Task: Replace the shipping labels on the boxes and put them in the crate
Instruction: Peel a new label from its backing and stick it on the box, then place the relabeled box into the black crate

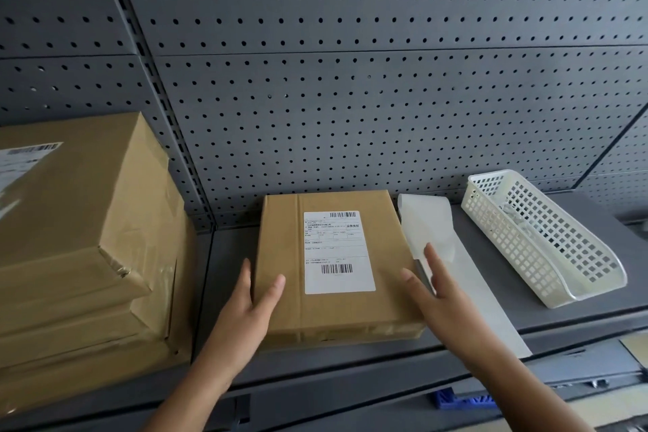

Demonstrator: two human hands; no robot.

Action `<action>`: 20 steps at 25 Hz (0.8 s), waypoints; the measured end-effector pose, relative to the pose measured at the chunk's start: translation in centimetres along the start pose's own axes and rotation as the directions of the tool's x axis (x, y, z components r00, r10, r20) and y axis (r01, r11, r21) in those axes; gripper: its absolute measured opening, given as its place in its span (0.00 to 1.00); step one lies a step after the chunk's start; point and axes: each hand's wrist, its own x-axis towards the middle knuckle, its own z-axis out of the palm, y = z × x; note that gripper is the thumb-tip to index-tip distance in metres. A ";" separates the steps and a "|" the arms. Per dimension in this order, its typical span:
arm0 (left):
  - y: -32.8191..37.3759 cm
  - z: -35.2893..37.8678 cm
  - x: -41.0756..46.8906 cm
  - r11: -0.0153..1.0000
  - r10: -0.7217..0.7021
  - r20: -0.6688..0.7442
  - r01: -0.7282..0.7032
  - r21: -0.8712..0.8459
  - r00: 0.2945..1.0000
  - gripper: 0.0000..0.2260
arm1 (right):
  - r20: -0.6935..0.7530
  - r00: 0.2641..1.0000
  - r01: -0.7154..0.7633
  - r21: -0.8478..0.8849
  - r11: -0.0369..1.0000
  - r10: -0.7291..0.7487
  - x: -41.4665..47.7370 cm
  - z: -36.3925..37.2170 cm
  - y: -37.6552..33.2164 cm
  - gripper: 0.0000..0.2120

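Observation:
A flat brown cardboard box [329,266] lies on the grey shelf [224,256], with a white shipping label [337,251] stuck on its top. My left hand [250,302] holds the box's left edge, thumb on top and fingers down the side. Straight fingers of my right hand [429,286] lie against the box's right edge, over a white strip of label backing paper [452,256]. A white perforated plastic basket [540,235] stands at the right with some crumpled paper inside.
A stack of larger brown boxes [80,245] with a label on top fills the shelf's left end. Grey pegboard [350,81] forms the back wall. A blue object [456,400] shows below the shelf's front edge.

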 end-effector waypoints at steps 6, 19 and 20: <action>1.0 1.1 0.0 0.957 0.050 -0.026 -0.055 -0.284 0.998 0.15 | -0.050 0.998 -0.027 0.188 0.982 0.037 -0.1 1.3 -0.1 0.20; 12.2 12.4 -2.5 0.858 0.452 0.277 -0.328 -0.395 0.848 0.21 | -0.544 0.832 0.092 0.326 0.941 0.107 -10.8 -11.6 3.3 0.22; 12.9 14.3 -3.0 0.856 0.467 0.311 -0.335 -0.395 0.827 0.21 | -0.576 0.809 0.097 0.325 0.941 0.115 -11.8 -13.0 4.3 0.23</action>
